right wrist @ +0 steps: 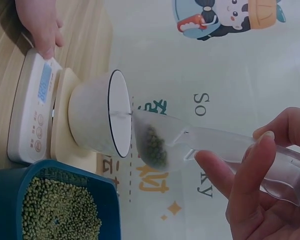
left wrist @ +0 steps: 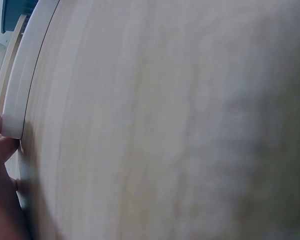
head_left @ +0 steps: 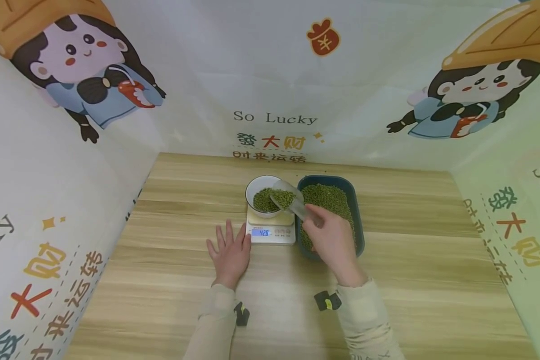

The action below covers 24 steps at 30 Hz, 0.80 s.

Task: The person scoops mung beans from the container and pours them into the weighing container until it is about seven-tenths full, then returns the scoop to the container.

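Note:
My right hand [head_left: 335, 242] grips the handle of a clear plastic scoop [right wrist: 172, 137] with some green beans in its bowl. The scoop is held over the rim of a white bowl [right wrist: 92, 112] with a dark edge, which has green beans in it. That bowl stands on a white kitchen scale [head_left: 272, 236] whose lit display seems to read 428. My left hand [head_left: 231, 255] lies with spread fingers on the table, its thumb side touching the scale's left edge. In the left wrist view, fingers [left wrist: 7, 147] meet the scale's side.
A dark blue tub [right wrist: 119, 210] of green beans stands right of the scale, under my right hand. The wood-grain table [head_left: 171, 210] is walled on three sides by printed white sheets [head_left: 198, 90]. A few loose beans lie behind the tub.

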Motion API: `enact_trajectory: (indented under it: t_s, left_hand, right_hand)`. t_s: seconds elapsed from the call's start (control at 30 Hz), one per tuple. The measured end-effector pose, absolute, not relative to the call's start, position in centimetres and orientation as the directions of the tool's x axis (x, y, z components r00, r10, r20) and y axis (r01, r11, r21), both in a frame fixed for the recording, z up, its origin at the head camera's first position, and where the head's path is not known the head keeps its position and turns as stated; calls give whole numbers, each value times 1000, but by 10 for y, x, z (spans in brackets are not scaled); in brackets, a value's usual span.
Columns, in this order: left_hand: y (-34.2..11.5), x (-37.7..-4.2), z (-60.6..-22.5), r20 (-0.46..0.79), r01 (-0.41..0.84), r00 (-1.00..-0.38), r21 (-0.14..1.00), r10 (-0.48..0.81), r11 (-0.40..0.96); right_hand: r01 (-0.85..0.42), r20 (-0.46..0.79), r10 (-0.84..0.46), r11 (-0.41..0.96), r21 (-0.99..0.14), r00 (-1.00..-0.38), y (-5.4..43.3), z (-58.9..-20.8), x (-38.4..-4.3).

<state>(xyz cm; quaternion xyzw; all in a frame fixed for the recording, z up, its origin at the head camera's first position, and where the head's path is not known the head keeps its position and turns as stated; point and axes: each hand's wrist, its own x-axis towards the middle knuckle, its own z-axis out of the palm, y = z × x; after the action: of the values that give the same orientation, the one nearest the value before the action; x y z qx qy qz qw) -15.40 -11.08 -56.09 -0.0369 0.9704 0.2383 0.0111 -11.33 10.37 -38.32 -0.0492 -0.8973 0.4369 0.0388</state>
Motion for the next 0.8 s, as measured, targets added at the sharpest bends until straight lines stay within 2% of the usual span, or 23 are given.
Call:
enact_trajectory:
  t_s: [0.8]
  left_hand:
    - [-112, -153, -558, -48, -81, -997, 450, -66, 890]
  right_hand:
    - [38, 28, 97, 615, -788, -995, 102, -378, -110]
